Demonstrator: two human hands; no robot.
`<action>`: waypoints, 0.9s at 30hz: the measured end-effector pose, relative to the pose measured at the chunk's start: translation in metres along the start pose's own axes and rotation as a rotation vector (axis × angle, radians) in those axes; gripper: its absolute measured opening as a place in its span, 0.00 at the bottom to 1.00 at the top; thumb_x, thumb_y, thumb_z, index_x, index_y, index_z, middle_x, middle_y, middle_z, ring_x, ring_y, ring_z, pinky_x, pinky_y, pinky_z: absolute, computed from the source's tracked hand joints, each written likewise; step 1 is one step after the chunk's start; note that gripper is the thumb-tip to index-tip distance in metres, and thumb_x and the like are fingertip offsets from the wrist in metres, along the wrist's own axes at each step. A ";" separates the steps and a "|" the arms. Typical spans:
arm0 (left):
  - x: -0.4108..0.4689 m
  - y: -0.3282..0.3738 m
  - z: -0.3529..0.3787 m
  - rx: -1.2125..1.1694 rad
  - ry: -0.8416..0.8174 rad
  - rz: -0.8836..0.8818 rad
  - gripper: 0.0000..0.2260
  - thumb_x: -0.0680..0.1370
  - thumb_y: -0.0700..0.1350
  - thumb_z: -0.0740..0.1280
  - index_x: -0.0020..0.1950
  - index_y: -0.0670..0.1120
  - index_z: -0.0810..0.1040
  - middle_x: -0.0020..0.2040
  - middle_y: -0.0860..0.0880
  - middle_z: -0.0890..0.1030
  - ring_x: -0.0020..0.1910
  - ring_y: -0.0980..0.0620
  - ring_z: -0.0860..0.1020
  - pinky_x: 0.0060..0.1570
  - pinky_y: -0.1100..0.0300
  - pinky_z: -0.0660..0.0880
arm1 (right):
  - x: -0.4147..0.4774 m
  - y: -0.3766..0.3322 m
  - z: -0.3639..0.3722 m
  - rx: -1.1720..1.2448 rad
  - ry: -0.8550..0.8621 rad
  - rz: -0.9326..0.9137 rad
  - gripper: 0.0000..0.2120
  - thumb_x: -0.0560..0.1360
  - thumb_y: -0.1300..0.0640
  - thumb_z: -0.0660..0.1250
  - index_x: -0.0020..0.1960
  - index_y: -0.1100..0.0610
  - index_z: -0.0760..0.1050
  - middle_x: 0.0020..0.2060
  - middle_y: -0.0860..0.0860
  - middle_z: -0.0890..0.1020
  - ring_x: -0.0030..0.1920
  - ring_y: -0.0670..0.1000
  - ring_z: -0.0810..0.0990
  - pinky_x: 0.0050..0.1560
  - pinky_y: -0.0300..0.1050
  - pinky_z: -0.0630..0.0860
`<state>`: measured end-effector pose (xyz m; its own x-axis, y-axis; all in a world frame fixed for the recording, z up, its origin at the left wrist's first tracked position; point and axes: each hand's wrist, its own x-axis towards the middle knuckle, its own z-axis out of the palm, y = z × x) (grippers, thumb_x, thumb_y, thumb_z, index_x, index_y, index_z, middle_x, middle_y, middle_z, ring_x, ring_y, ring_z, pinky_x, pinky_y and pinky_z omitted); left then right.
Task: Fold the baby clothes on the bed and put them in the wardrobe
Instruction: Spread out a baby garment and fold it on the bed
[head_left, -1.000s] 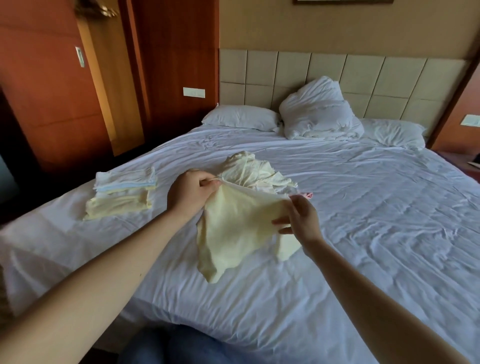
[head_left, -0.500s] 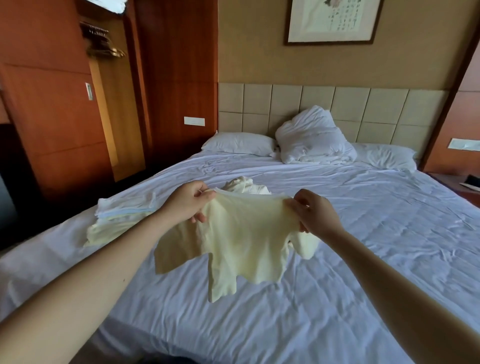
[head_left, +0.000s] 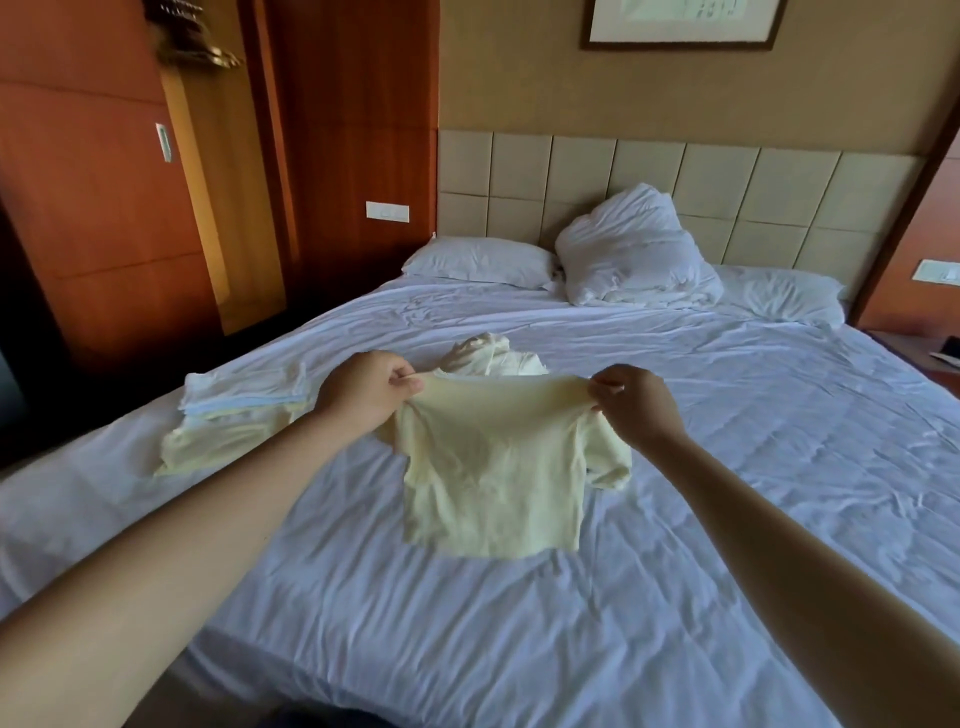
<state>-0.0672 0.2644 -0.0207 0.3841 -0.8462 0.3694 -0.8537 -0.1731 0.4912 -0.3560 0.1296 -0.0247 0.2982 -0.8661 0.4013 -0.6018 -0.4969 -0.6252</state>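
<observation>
The left hand (head_left: 366, 392) covers the near-right corner of the folded stack (head_left: 234, 421) at the bed's (head_left: 727, 519) left edge, and the crumpled pile (head_left: 491, 356) beyond is partly hidden behind the pale yellow baby shirt (head_left: 493, 478). The shirt hangs above the sheet, shoulders spread left to right, hem pointing down toward the near side. Left-hand fingers (head_left: 405, 382) pinch one shoulder; the right hand (head_left: 636, 408) pinches the other, its sleeve bunched below.

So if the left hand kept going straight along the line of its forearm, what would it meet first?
Probably the crumpled cream clothes just beyond the left hand, which pinches the pale yellow shirt. Depth is unclear; it might pass above them toward the pillows.
</observation>
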 end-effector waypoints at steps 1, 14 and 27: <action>0.005 0.003 -0.003 0.000 0.059 0.019 0.06 0.77 0.50 0.69 0.42 0.50 0.81 0.42 0.53 0.83 0.45 0.51 0.80 0.43 0.56 0.73 | 0.007 -0.005 -0.002 -0.008 0.050 -0.011 0.06 0.75 0.58 0.66 0.45 0.57 0.81 0.40 0.53 0.85 0.46 0.53 0.82 0.44 0.46 0.74; -0.062 -0.041 0.056 0.268 0.025 0.048 0.07 0.78 0.48 0.67 0.49 0.50 0.84 0.49 0.49 0.84 0.48 0.44 0.81 0.42 0.55 0.76 | -0.053 0.032 0.051 -0.172 -0.110 -0.129 0.04 0.75 0.58 0.67 0.45 0.54 0.82 0.52 0.51 0.81 0.53 0.53 0.80 0.50 0.46 0.74; -0.153 -0.083 0.123 0.580 -0.472 -0.107 0.08 0.78 0.45 0.64 0.45 0.49 0.83 0.44 0.52 0.82 0.42 0.51 0.79 0.35 0.64 0.67 | -0.164 0.087 0.110 -0.437 -0.536 0.094 0.08 0.75 0.52 0.63 0.45 0.47 0.81 0.43 0.45 0.82 0.44 0.50 0.80 0.40 0.42 0.73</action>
<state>-0.0982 0.3461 -0.2149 0.3951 -0.9134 -0.0981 -0.9186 -0.3934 -0.0371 -0.3760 0.2220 -0.2182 0.4874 -0.8677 -0.0973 -0.8523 -0.4486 -0.2689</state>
